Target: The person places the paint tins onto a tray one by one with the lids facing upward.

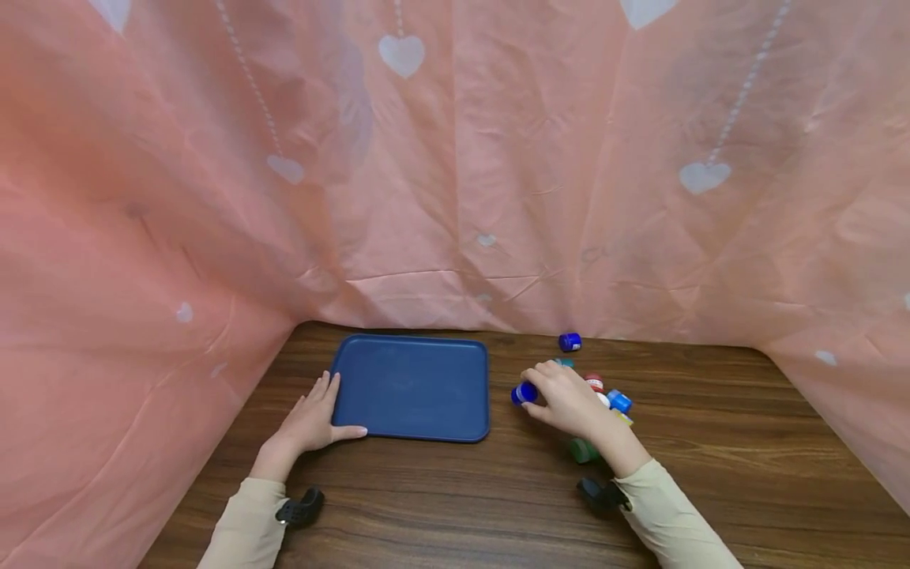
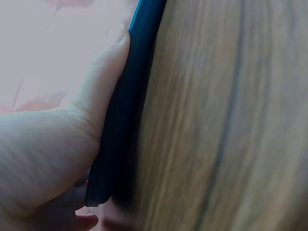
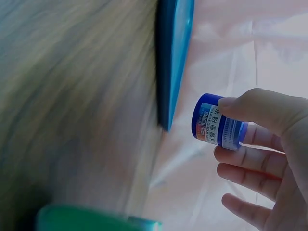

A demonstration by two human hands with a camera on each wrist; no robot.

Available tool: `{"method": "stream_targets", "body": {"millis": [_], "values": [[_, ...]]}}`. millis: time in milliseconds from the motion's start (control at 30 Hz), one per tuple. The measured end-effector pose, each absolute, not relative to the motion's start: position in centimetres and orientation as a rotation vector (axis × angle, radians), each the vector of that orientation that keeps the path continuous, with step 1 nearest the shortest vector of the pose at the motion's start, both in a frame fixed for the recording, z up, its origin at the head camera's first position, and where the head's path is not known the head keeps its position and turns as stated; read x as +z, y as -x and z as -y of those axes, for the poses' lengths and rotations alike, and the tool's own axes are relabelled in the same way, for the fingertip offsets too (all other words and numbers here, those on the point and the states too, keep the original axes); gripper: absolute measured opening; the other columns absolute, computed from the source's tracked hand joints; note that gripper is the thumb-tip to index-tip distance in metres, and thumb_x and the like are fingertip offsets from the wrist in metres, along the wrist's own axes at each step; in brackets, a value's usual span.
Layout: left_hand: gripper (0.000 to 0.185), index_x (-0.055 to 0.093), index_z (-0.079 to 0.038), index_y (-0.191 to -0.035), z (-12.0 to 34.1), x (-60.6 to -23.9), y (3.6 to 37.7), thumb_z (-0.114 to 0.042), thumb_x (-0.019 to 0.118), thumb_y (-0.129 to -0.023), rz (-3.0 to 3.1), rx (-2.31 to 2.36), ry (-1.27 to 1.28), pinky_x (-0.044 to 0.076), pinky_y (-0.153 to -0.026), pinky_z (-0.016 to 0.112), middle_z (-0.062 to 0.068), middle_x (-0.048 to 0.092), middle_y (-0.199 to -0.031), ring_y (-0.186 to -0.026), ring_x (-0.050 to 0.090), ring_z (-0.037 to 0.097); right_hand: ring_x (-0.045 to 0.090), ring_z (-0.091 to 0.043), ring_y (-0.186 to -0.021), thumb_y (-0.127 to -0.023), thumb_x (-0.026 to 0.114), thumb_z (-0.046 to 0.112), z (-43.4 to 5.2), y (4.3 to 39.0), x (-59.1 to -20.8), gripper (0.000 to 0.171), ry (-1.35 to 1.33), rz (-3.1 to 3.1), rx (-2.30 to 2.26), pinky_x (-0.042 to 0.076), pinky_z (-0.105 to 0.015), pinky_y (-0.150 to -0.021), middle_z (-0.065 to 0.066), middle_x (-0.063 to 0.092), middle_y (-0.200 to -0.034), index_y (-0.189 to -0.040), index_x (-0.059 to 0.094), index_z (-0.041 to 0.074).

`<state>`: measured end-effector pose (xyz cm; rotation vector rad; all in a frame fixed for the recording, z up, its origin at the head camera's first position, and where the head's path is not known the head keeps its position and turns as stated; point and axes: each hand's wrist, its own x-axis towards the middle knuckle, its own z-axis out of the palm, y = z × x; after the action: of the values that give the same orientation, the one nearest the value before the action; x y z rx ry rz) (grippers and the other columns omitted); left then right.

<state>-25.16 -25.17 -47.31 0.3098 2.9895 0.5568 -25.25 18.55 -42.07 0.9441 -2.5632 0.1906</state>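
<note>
Looks like mid-pickup: small blue plastic jar [image 3: 217,127] pinched in right hand [image 1: 569,399], just right of flat blue plastic tray [image 1: 412,386]. Left hand [image 1: 313,423] flat against tray edge, fingers relaxed. Probably needs carrying over the tray rim next.

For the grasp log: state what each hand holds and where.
Right hand pinches a small blue jar by its sides. Left hand rests on the blue tray at its left edge.

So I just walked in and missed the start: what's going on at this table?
A person's left hand rests against the left edge of an empty blue tray on the wooden table. Their right hand pinches a small blue paint pot, beside a cluster of other small pots; another blue pot sits apart.
</note>
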Motion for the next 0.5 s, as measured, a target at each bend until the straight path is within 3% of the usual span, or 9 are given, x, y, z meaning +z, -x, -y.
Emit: {"method": "stream_targets", "body": {"millis": [500], "values": [[0.126, 0.013, 0.006, -0.154, 22.3, -47.4, 24.4, -0.074, 0.067, -0.072, -3.011, 0.528, -0.268, 0.018, -0.113, 0.068, 0.03, 0.01, -0.16, -0.149, 0.012, 0.044, 0.057, -0.02, -0.09, -0.08, 0.078, 0.029, -14.7, 26.4, -40.4, 0.034, -0.993, 2.556, 0.189, 0.05, -0.039, -0.078, -0.002, 0.065, -0.094, -0.105, 0.067, 0.009]]}}
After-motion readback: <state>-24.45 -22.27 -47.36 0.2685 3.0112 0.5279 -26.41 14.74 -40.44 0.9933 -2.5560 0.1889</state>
